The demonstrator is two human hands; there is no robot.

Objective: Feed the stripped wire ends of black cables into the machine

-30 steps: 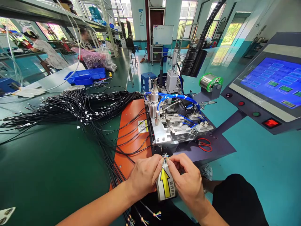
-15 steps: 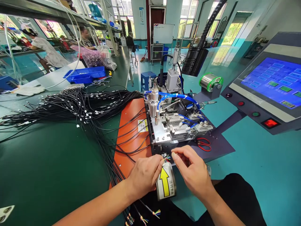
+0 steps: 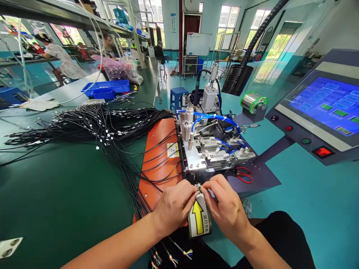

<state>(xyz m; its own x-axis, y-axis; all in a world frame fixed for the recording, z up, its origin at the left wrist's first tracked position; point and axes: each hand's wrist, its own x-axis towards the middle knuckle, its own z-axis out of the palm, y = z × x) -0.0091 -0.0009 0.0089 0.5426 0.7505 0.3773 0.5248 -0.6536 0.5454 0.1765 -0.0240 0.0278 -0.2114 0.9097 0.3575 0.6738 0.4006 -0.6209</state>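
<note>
My left hand [image 3: 174, 205] and my right hand [image 3: 226, 203] meet at the front edge of a small metal soldering fixture [image 3: 209, 151]. Both pinch the stripped end of a thin black cable [image 3: 199, 185] with coloured wires, held just above a white label with a yellow arrow [image 3: 199, 220]. The fingertips of both hands are pressed together around the wire end. More stripped cable ends [image 3: 171, 257] hang below my left wrist.
A large bundle of black cables [image 3: 92, 127] spreads over the green bench and an orange mat [image 3: 159, 164]. Red scissors [image 3: 244, 174], a solder spool [image 3: 252, 101] and a blue touchscreen panel [image 3: 328, 108] lie to the right. Blue trays [image 3: 105, 89] and seated people are at the far left.
My right hand had lifted away from the wire end half a second ago; now it has come back down and pinches it beside my left hand again.
</note>
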